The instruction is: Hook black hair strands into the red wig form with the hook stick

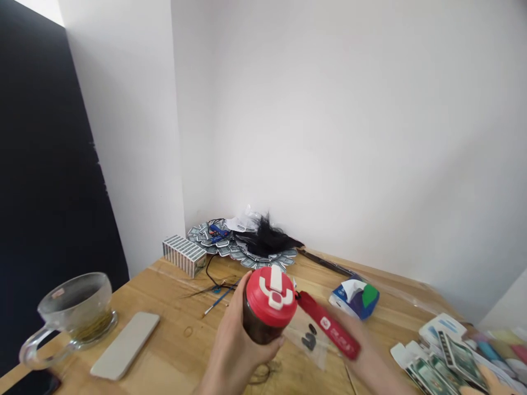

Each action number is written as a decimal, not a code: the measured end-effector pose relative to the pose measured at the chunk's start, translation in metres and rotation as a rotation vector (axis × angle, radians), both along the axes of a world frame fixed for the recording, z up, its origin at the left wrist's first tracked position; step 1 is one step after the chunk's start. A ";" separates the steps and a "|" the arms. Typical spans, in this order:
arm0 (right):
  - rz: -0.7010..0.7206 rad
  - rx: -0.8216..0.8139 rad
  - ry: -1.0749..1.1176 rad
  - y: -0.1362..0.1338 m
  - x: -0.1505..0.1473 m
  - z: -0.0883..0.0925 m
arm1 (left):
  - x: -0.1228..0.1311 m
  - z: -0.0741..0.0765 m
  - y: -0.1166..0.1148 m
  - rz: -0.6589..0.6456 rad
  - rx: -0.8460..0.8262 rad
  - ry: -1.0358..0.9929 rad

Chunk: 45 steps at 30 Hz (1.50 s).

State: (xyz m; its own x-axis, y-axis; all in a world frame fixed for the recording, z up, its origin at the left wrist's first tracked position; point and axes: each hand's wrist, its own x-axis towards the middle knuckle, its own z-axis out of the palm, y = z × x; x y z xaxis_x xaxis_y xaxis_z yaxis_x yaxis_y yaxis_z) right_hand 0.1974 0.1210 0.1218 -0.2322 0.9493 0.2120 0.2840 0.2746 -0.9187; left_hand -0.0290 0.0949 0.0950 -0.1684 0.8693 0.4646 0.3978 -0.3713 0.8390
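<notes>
One red-lidded cup [269,307] sits within the curled left hand [237,337]; right of the cup, its red strap [331,328] overlaps the blurred right hand [352,323], grip unclear

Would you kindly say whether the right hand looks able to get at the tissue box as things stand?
Probably yes: the right hand appears close to the tissue box with nothing visible between them, though the red strap overlaps the hand in this view.

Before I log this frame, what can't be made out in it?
All in the head view:
- Dark cylindrical cup: contents hidden by its red-and-white lid.
- Right hand: fingers blurred, mostly hidden behind the red strap.
- Strap's small lettering: blurred.
- Dark flat object, lower left: cut off by the bottom edge.
</notes>
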 end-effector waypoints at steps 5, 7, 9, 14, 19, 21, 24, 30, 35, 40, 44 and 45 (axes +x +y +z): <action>-0.236 0.030 -0.028 -0.004 -0.012 0.027 | 0.002 -0.029 0.004 0.107 0.329 0.512; -0.212 0.018 -0.229 -0.011 -0.031 0.033 | 0.004 -0.038 0.003 0.156 0.376 0.560; -0.105 -0.035 -0.417 -0.016 -0.048 0.035 | 0.006 -0.045 0.001 0.231 0.430 0.643; -0.076 -0.126 -0.552 -0.018 -0.067 0.030 | 0.009 -0.057 0.002 0.236 0.429 0.623; 0.041 -0.055 -0.579 -0.018 -0.065 0.038 | 0.013 -0.065 0.011 0.127 0.263 0.411; 0.153 -0.045 -0.581 -0.017 -0.059 0.044 | 0.013 -0.065 0.012 0.104 0.240 0.402; 0.302 -0.053 -0.543 -0.012 -0.048 0.053 | 0.011 -0.059 0.009 0.058 0.220 0.404; 0.420 -0.084 -0.406 -0.011 -0.028 0.053 | 0.005 -0.037 -0.008 0.065 0.263 0.493; 0.294 -0.143 -0.113 -0.015 -0.028 0.046 | 0.001 -0.023 -0.016 0.234 0.415 0.681; 0.186 -0.332 -0.330 -0.013 -0.041 0.050 | 0.004 -0.022 -0.011 0.298 0.549 0.766; 0.295 -0.166 -0.454 -0.015 -0.039 0.058 | 0.010 -0.028 -0.005 0.302 0.519 0.764; 0.341 -0.102 -0.462 -0.015 -0.038 0.059 | 0.011 -0.030 -0.003 0.308 0.507 0.757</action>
State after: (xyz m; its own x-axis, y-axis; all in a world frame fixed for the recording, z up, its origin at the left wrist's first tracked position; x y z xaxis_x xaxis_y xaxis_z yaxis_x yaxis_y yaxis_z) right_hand 0.1598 0.1062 0.1810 -0.5752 0.8148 -0.0725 0.5723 0.3375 -0.7473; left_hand -0.0179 0.0915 0.0649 0.1432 0.5033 0.8522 0.9088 -0.4078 0.0881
